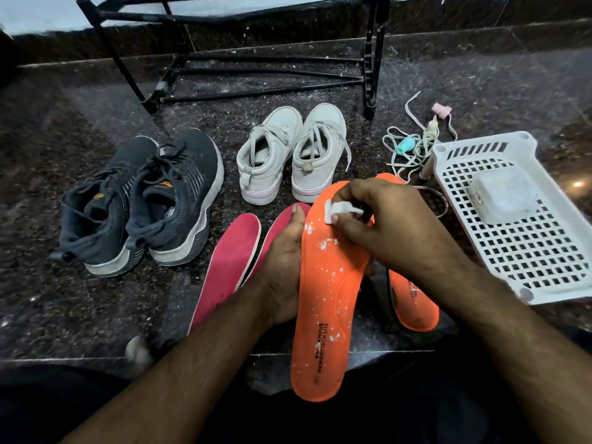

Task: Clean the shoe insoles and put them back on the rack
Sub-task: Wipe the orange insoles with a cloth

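Note:
My left hand [283, 264] grips the left edge of an orange insole [326, 299] speckled with white crumbs and holds it up off the floor. My right hand [384, 229] pinches a small white piece [339, 210] against the insole's upper part. A second orange insole [413, 299] lies on the floor under my right forearm. Two pink insoles [230, 261] lie on the floor to the left, partly hidden by my left hand. The black metal shoe rack [256, 72] stands at the back.
A pair of dark grey sneakers [141, 200] and a pair of white sneakers [291, 152] stand on the speckled stone floor. A white plastic basket [525, 251] with a pale block in it lies at the right. Loose laces and small clips [413, 145] lie behind it.

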The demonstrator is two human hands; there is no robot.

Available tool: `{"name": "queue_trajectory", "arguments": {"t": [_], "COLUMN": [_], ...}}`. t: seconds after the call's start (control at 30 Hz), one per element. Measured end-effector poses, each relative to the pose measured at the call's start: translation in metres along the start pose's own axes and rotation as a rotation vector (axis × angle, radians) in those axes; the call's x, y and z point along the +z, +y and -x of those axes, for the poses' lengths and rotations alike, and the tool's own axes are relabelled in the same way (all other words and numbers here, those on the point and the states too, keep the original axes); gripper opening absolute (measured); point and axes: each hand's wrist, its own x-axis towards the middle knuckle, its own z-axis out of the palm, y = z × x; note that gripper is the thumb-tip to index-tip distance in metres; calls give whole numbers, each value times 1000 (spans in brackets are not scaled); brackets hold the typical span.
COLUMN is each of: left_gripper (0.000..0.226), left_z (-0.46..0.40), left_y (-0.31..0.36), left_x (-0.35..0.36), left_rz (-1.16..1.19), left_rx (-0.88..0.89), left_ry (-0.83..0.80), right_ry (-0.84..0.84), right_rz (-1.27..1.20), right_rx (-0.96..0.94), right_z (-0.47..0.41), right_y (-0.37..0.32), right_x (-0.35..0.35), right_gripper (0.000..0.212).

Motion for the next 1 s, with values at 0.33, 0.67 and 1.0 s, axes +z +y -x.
{"name": "queue_trajectory", "arguments": {"t": [0.33,0.67,1.0], "left_gripper": [98,114,116], "left_z": [3,4,2], "left_y": [-2,-3,1], "left_x": [3,2,-2], "left_rz": [22,-28,-110], "left_rx": [-85,-178,-202], "left_ry": [-32,-134,-115], "right_ry": [-57,-49,-76], "right_rz": [131,189,196], "right_rx": [-182,-171,-153], "right_z": [-1,-4,-4], "right_y": [-10,-6,-1], "right_x": [18,14,12], "right_gripper": [23,20,23]}}
